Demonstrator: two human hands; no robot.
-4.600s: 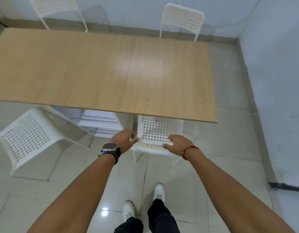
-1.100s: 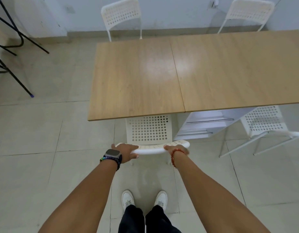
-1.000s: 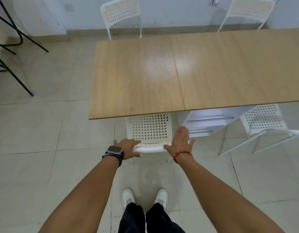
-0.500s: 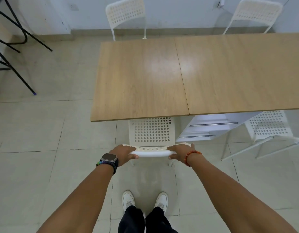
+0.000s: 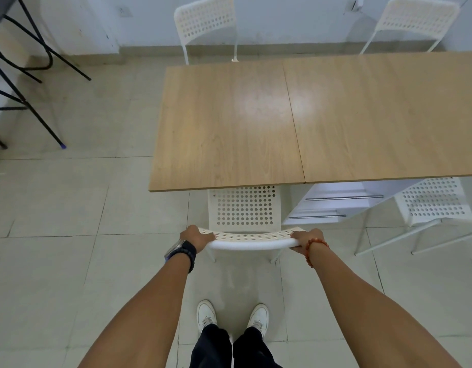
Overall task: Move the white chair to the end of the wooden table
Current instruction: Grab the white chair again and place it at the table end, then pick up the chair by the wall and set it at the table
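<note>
Shoes [image 5: 232,316], white and side by side, are standing on the pale floor tiles [image 5: 51,274] right behind the white chair [image 5: 245,212], with both forearms reaching forward from them. Up at the backrest's top rail, the left hand [image 5: 196,237] is curling over the rail's left corner, and the right hand [image 5: 305,239] is wrapping the right corner, so both are now clenching the chair. A second ago the right hand was lifted off with fingers spread; it is gripping again, which suggests the person is settling the hold rather than letting go.

Beyond the hands, the perforated seat is sitting partly tucked under the near long edge of the wooden table [image 5: 322,120], close to its left end, where a few seconds back it was sitting near the table's opposite end. Judging by that, the chair is already standing along the end section of the table, and what is remaining is probably a small push in or a final straightening.

Farther off, another white chair [image 5: 432,201] is standing to the right, and two more chairs [image 5: 207,23] are waiting along the far wall.
</note>
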